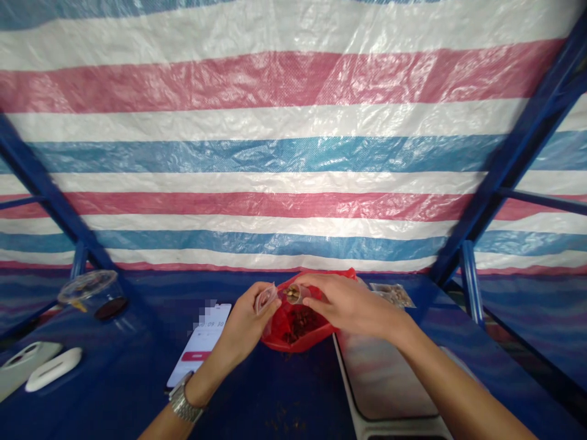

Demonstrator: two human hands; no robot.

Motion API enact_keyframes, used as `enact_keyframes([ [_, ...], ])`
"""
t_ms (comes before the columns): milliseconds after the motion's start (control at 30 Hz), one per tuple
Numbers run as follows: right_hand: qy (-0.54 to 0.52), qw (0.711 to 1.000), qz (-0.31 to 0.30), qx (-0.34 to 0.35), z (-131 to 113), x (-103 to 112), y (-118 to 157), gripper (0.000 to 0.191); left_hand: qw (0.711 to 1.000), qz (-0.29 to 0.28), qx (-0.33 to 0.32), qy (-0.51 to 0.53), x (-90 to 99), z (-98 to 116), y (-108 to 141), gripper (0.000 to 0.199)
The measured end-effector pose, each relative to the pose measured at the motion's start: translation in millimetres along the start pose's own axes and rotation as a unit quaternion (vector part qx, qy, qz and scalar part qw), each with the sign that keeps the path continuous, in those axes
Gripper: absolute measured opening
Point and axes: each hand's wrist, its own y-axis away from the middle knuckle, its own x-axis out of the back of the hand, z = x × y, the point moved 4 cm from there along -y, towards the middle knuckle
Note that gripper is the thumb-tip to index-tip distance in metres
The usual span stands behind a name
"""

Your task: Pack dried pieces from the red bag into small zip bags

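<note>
While the left hand (243,324) pinches one bag (266,298), the right hand (353,302) holds one seemingly plastic vial (293,294).

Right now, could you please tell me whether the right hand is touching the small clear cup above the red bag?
Touching. The head view shows the fingers of the right hand closed over the small clear cup, holding it above the red bag.

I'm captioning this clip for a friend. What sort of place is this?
Probably a makeshift work stall: a striped tarpaulin hangs on a blue metal frame, and a red plastic bag of dark dried bits sits on the blue tabletop.
</note>
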Motion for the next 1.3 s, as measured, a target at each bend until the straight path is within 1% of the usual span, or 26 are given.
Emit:
enact_keyframes([
  [100,-0.042,0.998,0.041,0.021,-7.7,6.3,0.4,0.030,1.000,0.016,-0.011,-0.008,-2.0,0.7,2.5,0.025],
  [200,-0.051,0.996,0.065,0.030,-15.8,3.5,0.7,0.032,0.999,0.019,-0.030,-0.007,-6.5,2.4,5.7,0.023],
  [367,-0.012,0.998,0.045,0.050,-30.9,-9.9,0.3,0.023,0.998,0.013,-0.046,-0.033,-11.6,3.6,10.3,0.021],
  [433,0.004,0.998,0.040,0.053,-33.4,-12.7,0.1,0.025,0.998,0.009,-0.056,-0.041,-12.1,3.6,10.8,0.018],
  [567,0.023,0.997,0.044,0.052,-32.0,-14.0,-0.3,0.034,0.997,-0.004,-0.064,-0.034,-13.4,2.7,11.1,0.019],
  [667,0.042,0.998,0.041,0.029,-27.9,-14.5,-0.5,0.030,0.997,-0.016,-0.067,-0.025,-15.3,4.0,12.4,0.022],
  [767,0.038,0.999,0.037,0.011,-25.0,-15.0,-0.3,0.024,0.997,-0.033,-0.074,-0.020,-16.7,4.6,13.4,0.031],
  [867,-0.016,0.999,0.041,0.029,-24.6,-17.6,-1.2,0.020,0.995,-0.044,-0.091,-0.025,-16.7,2.1,13.5,0.038],
  [933,-0.086,0.995,0.032,0.042,-23.8,-22.7,-3.4,0.022,0.993,-0.053,-0.105,-0.032,-17.0,0.6,14.1,0.041],
  [1000,-0.168,0.985,0.013,0.036,-21.2,-29.7,-6.6,0.026,0.991,-0.057,-0.118,-0.033,-17.1,1.9,15.7,0.042],
  [1100,-0.284,0.959,-0.009,0.014,-16.7,-37.2,-10.8,0.029,0.990,-0.071,-0.125,-0.009,-17.1,9.8,20.7,0.050],
  [1200,-0.346,0.938,-0.005,0.002,-12.6,-34.9,-12.3,0.027,0.987,-0.101,-0.124,0.017,-16.7,18.9,27.0,0.069],
  [1267,-0.356,0.934,0.007,-0.007,-9.1,-28.9,-11.8,0.025,0.986,-0.116,-0.118,0.030,-15.7,20.6,29.9,0.080],
  [1300,-0.357,0.934,0.013,-0.014,-7.0,-25.2,-11.1,0.023,0.986,-0.116,-0.113,0.036,-14.8,19.8,30.4,0.082],
])
